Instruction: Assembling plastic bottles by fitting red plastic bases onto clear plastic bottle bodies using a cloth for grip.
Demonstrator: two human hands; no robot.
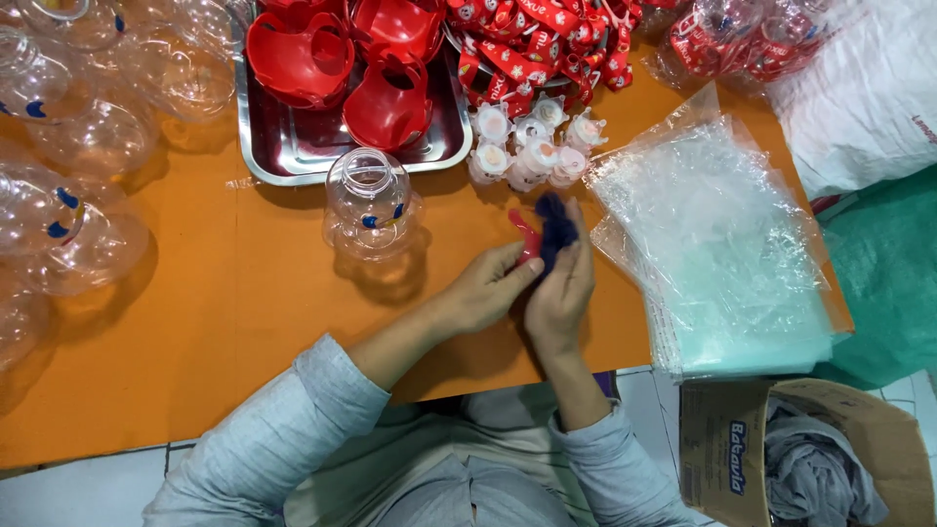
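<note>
Both my hands meet over the orange table (244, 322), near its front edge. My left hand (485, 290) pinches a small red plastic piece (528, 237). My right hand (561, 293) grips a dark blue cloth (556, 222) pressed against that red piece. A clear round plastic bottle (369, 203) with blue marks stands upright just left of my hands. Beyond my fingers sits a cluster of small white and pink caps (527, 146).
A steel tray (293, 146) with red plastic handles (303, 59) sits at the back. Several clear bottles (78, 224) fill the left side. Red straps (547, 39) lie at the back, a stack of clear plastic bags (722, 254) on the right, a cardboard box (810, 459) below.
</note>
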